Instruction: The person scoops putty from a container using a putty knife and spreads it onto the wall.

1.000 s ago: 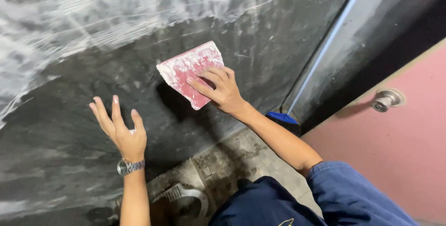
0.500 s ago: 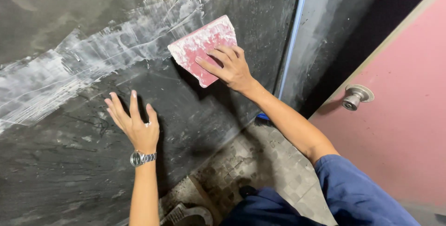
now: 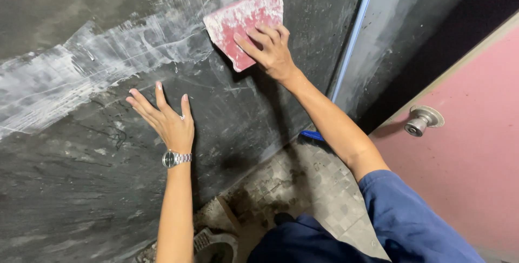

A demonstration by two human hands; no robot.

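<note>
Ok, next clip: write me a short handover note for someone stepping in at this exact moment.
Right hand: presses a pink scraper flat on the dark wall, high up near the blue pipe.
Left hand: open, palm braced on the wall lower down, watch on the wrist.
Done: a whitish smeared band runs left of the scraper.
Left: the wall below the band is bare and dark.

A bathroom under renovation: dark coated wall (image 3: 97, 198), mosaic-tiled floor (image 3: 319, 187), blue pipe (image 3: 351, 41), pink door (image 3: 470, 165) with knob (image 3: 420, 121).
</note>
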